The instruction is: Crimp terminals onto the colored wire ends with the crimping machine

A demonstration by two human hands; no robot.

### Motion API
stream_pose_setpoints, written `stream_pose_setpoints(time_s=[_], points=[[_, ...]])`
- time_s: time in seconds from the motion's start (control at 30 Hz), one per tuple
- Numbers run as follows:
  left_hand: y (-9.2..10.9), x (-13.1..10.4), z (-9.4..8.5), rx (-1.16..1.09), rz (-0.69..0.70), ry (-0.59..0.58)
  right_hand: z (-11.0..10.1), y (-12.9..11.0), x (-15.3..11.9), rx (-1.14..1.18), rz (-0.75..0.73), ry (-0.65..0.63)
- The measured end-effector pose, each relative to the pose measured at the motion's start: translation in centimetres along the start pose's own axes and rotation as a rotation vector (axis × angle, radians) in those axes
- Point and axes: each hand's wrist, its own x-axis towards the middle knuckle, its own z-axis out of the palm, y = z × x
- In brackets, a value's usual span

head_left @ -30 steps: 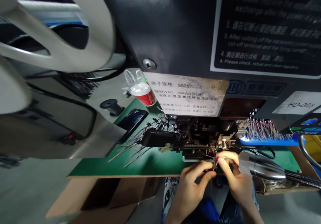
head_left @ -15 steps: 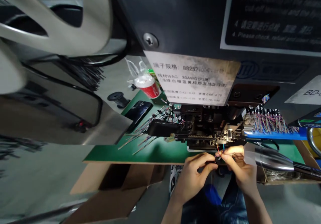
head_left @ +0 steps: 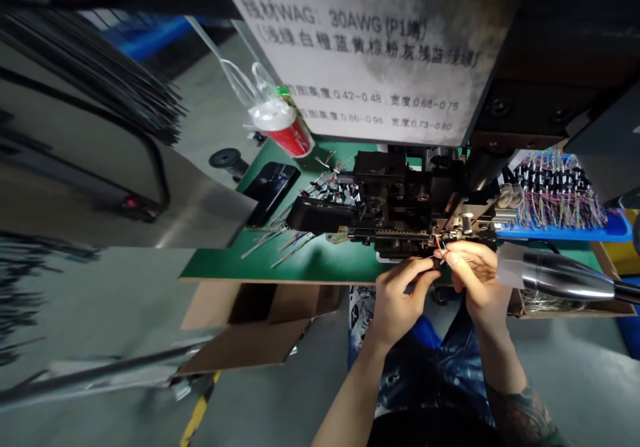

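Thin coloured wires, orange and blue among them, run from my fingers up to the front of a dark terminal crimping machine. My left hand is closed in a pinch at a small dark piece at the near end of the wires; fingers hide most of it. Close beside it, my right hand pinches the wires between thumb and forefinger, just below the machine's metal crimping head. The fingertips of both hands almost meet.
A metal lamp head reaches in beside my right hand. Wire bundles fill a blue tray at right; more wires lie on the green table. A phone, a red cup and a cardboard box are at left.
The camera view has shifted, so the hands and table appear higher and the machine's label larger. Both hands keep their pinch at the wires, which now show shorter above the fingers.
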Motion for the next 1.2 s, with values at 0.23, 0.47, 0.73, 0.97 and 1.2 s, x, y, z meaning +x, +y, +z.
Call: stream_pose_setpoints(time_s=[0.23, 0.47, 0.73, 0.97, 1.2], points=[[0.2, 0.0, -0.1, 0.009, 0.03, 0.015, -0.2, 0.0, 0.2, -0.046, -0.001, -0.046], [0.0, -0.1, -0.1, 0.012, 0.023, 0.017, -0.1, 0.5, 0.1, 0.019, -0.016, -0.059], [1.1, 0.0, -1.9, 0.012, 0.008, -0.055, -1.3, 0.4, 0.3, -0.295, -0.347, -0.093], [1.7, 0.2, -3.4, 0.028, -0.015, -0.158, -1.9, 0.2, 0.0, -0.191, -0.315, -0.239], [1.1, -0.1, -0.7, 0.081, 0.064, 0.005, -1.0, 0.8, 0.1, -0.028, -0.139, -0.091]])
